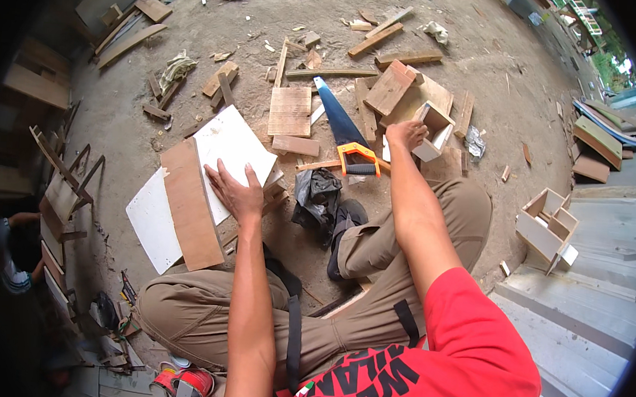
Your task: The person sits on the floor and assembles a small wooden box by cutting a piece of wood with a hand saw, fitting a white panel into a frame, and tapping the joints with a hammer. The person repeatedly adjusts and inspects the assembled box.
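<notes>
Pressing my left hand [237, 193] flat, fingers spread, on the white board [230, 149] at 10 o'clock; right hand [406, 133] grips the small wooden box [433, 130] at 1 o'clock, near the saw [345, 133]. Keep board pinned, lift box w/ firm hold.

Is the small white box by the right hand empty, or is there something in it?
Empty, as far as shows. The small white box turns its open side to the camera, showing bare inner walls; the right hand grips its near edge.
</notes>
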Demonstrator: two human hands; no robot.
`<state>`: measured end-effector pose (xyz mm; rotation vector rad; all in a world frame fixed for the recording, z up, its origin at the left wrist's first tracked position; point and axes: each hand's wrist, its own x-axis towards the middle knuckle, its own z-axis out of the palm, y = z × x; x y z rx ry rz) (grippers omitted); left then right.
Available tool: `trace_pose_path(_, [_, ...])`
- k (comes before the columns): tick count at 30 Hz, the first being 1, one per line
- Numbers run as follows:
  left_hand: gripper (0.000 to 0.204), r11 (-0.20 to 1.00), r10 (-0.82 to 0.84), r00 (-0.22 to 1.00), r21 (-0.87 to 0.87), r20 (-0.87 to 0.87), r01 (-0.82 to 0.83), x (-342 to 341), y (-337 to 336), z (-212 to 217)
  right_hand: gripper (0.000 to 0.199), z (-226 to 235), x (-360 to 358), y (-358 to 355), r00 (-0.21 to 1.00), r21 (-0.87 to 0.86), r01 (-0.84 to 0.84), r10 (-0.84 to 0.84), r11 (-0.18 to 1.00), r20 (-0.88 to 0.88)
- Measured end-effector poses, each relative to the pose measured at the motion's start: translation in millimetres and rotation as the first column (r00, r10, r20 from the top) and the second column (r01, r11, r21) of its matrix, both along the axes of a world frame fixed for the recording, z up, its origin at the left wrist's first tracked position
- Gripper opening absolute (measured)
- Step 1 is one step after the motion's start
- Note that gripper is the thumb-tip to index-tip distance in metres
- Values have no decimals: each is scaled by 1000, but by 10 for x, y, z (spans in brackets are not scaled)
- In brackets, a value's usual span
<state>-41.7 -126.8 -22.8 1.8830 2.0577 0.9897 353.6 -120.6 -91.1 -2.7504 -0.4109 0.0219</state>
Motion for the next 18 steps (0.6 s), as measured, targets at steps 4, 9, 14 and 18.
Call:
trace_pose_path(4, [94,986,158,987,-57,10,-157,170,130,29,71,-287,376,-115,998,-258,-29,14,966,-57])
trace_pose_path(9, [93,975,147,986,-182,82,-130,146,266,117,40,-298,466,-293,985,-270,-145,165,952,52])
trace_pose_path(14, [101,953,230,962,-232,146,-193,228,334,182,30,-93,331,-160,977,-23,-202,203,979,58])
trace_pose_path(18, [115,910,175,980,-366,-94,-198,535,164,473,39,351,138,15,904,243,-415,367,877,218])
